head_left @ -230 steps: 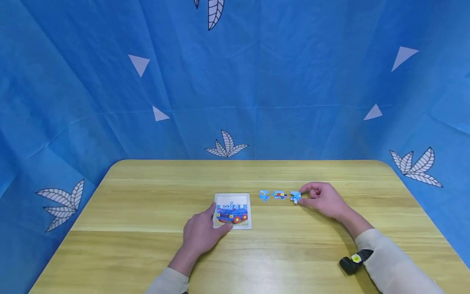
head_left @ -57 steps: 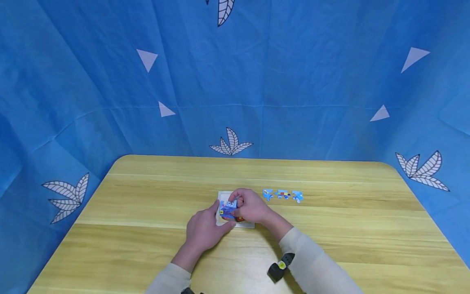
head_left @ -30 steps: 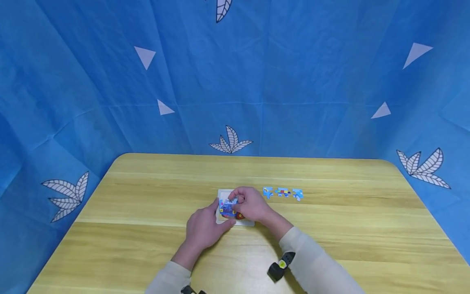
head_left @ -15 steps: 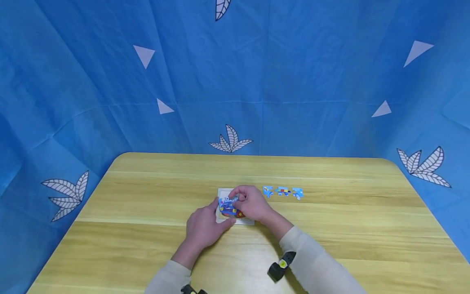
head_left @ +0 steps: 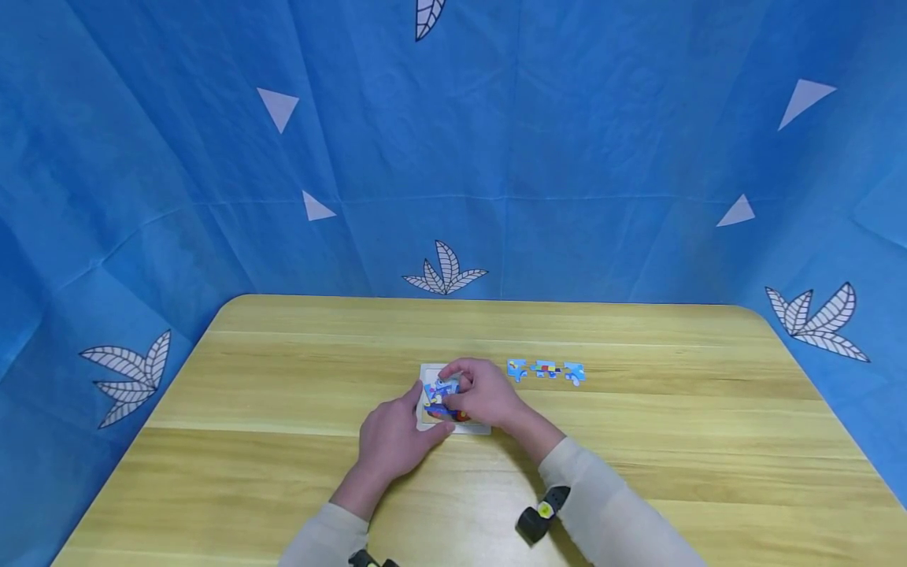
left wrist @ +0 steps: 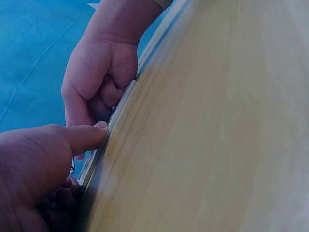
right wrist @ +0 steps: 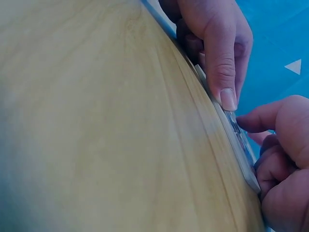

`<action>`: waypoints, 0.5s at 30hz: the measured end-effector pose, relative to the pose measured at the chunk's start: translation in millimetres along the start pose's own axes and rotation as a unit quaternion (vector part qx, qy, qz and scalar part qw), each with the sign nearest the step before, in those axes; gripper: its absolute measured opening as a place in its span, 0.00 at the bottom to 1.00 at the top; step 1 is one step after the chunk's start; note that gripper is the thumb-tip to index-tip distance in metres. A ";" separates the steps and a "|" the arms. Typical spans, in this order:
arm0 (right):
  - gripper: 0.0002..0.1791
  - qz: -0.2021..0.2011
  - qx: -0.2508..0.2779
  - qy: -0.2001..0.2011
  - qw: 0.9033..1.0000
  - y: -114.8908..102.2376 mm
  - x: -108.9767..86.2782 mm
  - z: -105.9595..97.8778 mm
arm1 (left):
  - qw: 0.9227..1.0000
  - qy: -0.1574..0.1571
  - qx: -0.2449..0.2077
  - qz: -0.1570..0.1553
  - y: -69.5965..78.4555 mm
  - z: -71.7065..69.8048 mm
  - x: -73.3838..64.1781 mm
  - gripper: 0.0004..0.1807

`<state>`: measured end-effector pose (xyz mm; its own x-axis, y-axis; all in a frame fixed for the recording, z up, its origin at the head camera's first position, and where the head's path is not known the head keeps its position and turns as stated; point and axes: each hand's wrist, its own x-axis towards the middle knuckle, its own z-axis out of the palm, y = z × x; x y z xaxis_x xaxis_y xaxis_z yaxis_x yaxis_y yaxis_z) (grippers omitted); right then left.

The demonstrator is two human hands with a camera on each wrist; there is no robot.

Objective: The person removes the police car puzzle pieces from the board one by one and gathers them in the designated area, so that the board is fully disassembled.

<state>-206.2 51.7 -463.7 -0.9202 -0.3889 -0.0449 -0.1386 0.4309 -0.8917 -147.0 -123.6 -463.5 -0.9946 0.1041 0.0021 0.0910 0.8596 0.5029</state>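
A small square jigsaw puzzle tray (head_left: 427,370) with a pale rim and a blue vehicle picture lies mid-table. My left hand (head_left: 393,437) holds it by the left and front edges, thumb (left wrist: 91,137) along the front rim. Over the tray, my right hand (head_left: 489,394) pinches a blue jigsaw piece (head_left: 441,386) between thumb and index finger. The right fingers cover the tray's right part. In the right wrist view the left thumb (right wrist: 228,99) presses the rim, close to the right hand (right wrist: 285,159). Both wrist views show the tray nearly edge-on.
Three loose jigsaw pieces lie in a row right of the tray: a left one (head_left: 516,369), a middle one (head_left: 546,368) and a right one (head_left: 575,372). The wooden table (head_left: 673,409) ends at a blue curtain (head_left: 602,157). Each wrist wears a black camera (head_left: 534,524).
The right hand left the rightmost loose piece and came over the tray. Within the last second, the pinched piece has shifted and tilted slightly. The left hand keeps its hold.
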 end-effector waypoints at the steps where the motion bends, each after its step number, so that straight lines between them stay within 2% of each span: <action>1: 0.15 -0.002 -0.009 -0.005 1.000 -0.7 0.2 0.0 | 1.000 0.001 0.000 0.002 -0.1 0.1 -0.2 0.49; 8: 0.17 0.002 -0.052 -0.018 0.998 -2.2 2.6 1.1 | 1.000 0.006 0.001 0.009 -0.4 0.4 -1.3 0.48; 11: 0.15 0.009 -0.054 -0.019 0.998 -2.4 3.0 1.3 | 1.000 0.005 0.000 0.008 -0.2 0.1 -1.1 0.49; 15: 0.14 -0.004 -0.043 -0.023 0.999 -2.8 1.7 0.0 | 1.000 0.006 0.000 0.010 -0.1 -0.8 -1.1 0.48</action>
<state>-207.3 49.8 -461.3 -0.9013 -0.4289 -0.0615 -0.1775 0.4950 -0.8506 -146.0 -124.2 -462.8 -0.9930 0.1161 0.0221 0.1115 0.8576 0.5021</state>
